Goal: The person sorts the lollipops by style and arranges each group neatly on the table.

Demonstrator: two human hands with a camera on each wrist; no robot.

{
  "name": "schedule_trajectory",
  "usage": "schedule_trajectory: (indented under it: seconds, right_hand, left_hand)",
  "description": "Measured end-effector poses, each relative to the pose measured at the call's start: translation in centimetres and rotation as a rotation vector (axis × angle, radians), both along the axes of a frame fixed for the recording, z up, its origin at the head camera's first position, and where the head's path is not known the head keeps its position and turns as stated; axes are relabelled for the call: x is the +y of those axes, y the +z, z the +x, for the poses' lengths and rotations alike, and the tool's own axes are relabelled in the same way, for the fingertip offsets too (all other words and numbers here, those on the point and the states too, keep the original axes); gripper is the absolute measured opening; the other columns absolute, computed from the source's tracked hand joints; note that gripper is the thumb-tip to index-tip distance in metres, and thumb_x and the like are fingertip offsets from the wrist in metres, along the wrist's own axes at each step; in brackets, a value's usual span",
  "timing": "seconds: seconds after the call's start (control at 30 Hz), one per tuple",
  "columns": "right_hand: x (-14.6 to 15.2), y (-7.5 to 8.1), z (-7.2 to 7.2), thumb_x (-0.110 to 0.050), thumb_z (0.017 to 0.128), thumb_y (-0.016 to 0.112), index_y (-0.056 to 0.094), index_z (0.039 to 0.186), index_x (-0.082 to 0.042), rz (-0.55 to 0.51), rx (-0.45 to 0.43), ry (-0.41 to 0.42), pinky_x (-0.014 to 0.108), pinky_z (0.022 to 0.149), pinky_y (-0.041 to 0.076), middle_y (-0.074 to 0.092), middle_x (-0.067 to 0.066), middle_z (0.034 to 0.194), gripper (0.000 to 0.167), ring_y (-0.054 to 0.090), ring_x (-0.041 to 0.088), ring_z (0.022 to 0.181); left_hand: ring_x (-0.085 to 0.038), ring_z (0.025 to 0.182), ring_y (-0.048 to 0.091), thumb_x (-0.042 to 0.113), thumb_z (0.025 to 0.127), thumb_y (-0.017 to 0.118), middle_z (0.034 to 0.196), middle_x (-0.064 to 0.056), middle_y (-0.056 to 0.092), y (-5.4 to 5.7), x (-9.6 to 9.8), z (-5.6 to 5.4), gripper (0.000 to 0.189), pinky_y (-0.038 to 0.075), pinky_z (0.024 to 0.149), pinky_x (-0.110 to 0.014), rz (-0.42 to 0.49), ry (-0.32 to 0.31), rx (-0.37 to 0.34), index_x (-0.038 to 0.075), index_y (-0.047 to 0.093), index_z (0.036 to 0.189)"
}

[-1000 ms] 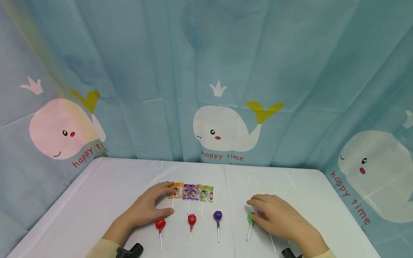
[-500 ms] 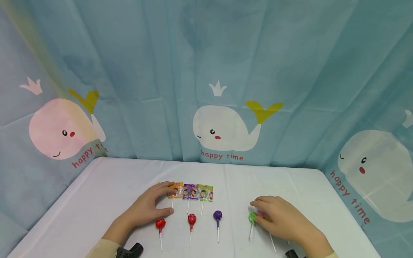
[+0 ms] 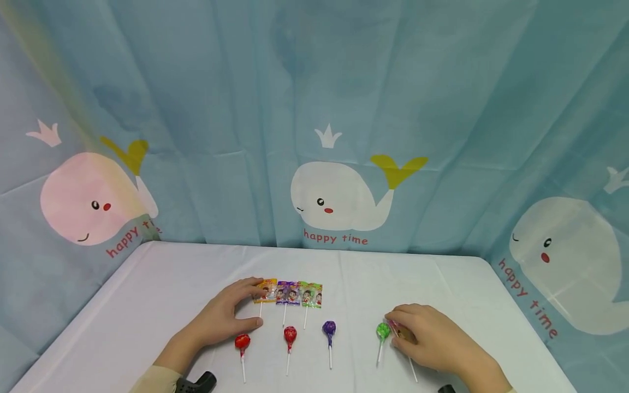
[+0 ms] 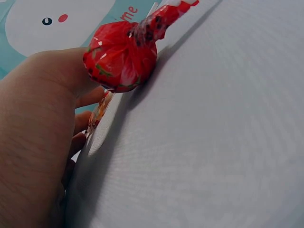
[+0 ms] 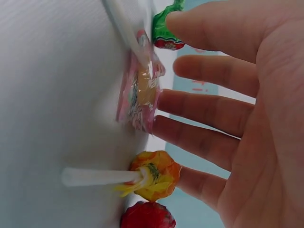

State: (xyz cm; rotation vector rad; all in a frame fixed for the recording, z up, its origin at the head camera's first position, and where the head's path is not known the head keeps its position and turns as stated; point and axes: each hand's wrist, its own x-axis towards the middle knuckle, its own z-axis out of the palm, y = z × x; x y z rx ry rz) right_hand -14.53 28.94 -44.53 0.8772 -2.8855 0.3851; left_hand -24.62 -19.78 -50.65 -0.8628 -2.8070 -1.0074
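In the head view my left hand (image 3: 231, 308) rests at the left with its fingertips on an orange flat-packet lollipop (image 3: 267, 290). Its thumb lies just above a red ball lollipop (image 3: 242, 342), also large in the left wrist view. My right hand (image 3: 432, 335) is spread over the lollipops at the right. In the right wrist view its fingertips are right at a pink flat-packet lollipop (image 5: 142, 90). The thumb is beside a green ball lollipop (image 3: 383, 331). An orange-yellow ball lollipop (image 5: 156, 175) lies near the little finger, hidden by the hand in the head view.
Purple (image 3: 288, 292) and green (image 3: 312, 295) flat-packet lollipops lie beside the orange one. Another red (image 3: 290, 334) and a purple (image 3: 329, 328) ball lollipop lie mid-table. One more red lollipop (image 5: 148, 216) shows below the orange-yellow one. A whale-print curtain (image 3: 236, 191) surrounds the white table (image 3: 196, 267).
The green ball lollipop shifted slightly right, and my right hand has drawn off it, rightward and nearer me, uncovering more of the pink packet. My left hand stays put.
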Motion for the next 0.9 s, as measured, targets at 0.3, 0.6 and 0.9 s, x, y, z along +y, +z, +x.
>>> schedule_trajectory:
  seconds: [0.3, 0.6, 0.9]
  right_hand:
    - [0.4, -0.3, 0.4, -0.032, 0.098, 0.083, 0.076, 0.128, -0.021, -0.003, -0.025, 0.003, 0.045, 0.098, 0.060, 0.071, -0.016, 0.124, 0.033, 0.068, 0.011, 0.113]
    - [0.8, -0.4, 0.9, -0.039, 0.093, 0.087, 0.076, 0.129, -0.022, -0.002, -0.023, 0.001, 0.047, 0.099, 0.059, 0.071, -0.016, 0.126, 0.041, 0.069, 0.015, 0.117]
    - [0.8, -0.2, 1.3, -0.037, 0.090, 0.090, 0.075, 0.131, -0.024, -0.005, -0.061, -0.010, 0.046, 0.102, 0.059, 0.069, -0.019, 0.128, 0.045, 0.067, 0.010, 0.117]
  left_hand:
    - [-0.043, 0.153, 0.044, 0.050, 0.090, 0.088, 0.163, -0.003, 0.055, 0.3, 0.0, 0.2, 0.055, 0.035, 0.120, -0.074, 0.007, -0.001, -0.004, 0.030, 0.072, 0.139]
    - [-0.041, 0.154, 0.043, 0.052, 0.090, 0.087, 0.163, -0.001, 0.054, 0.1, -0.1, 0.3, 0.055, 0.034, 0.120, -0.075, 0.003, 0.002, -0.020, 0.032, 0.071, 0.139]
    - [-0.040, 0.155, 0.043, 0.052, 0.090, 0.087, 0.164, 0.001, 0.053, -0.1, 0.0, 0.1, 0.056, 0.034, 0.120, -0.074, -0.002, 0.003, -0.015, 0.033, 0.071, 0.140]
